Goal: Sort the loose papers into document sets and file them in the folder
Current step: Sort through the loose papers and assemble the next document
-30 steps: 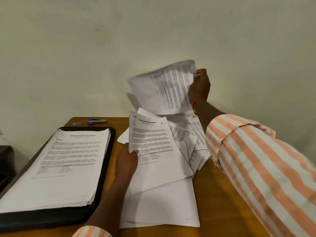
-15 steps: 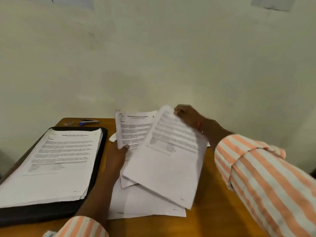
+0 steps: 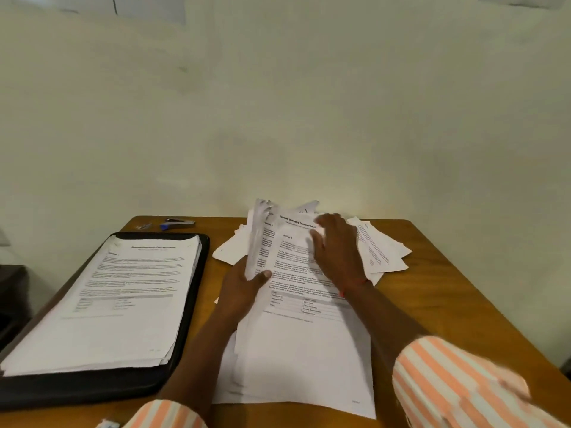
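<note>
Head view: white sheets [image 3: 293, 390] lie by the near edge of the tabletop [image 3: 448, 304], and the black folder [image 3: 92, 392] with its filed stack [image 3: 123, 304] lies along the left edge. Farther in, the left grip [image 3: 244, 288] pinches a paper set [image 3: 290, 264] by its side, and the right grip [image 3: 338, 251] lies spread on top. Loose papers [image 3: 383, 251] fan beyond, and probably a stapler [image 3: 178, 224] sits at the far-left corner.

The brown wooden tabletop [image 3: 448, 288] lies bare from 2 to 5 o'clock. At 9 o'clock an open black folder [image 3: 92, 393] with a thick stack of printed sheets [image 3: 123, 304] fills the left side. Between it and the heap of loose white papers [image 3: 380, 254] at 12 runs a narrow bare strip, crossed by the left forearm [image 3: 197, 350]. A blue-and-black stapler [image 3: 177, 224], perhaps with a clip [image 3: 143, 226] beside it, sits at 11.
</note>
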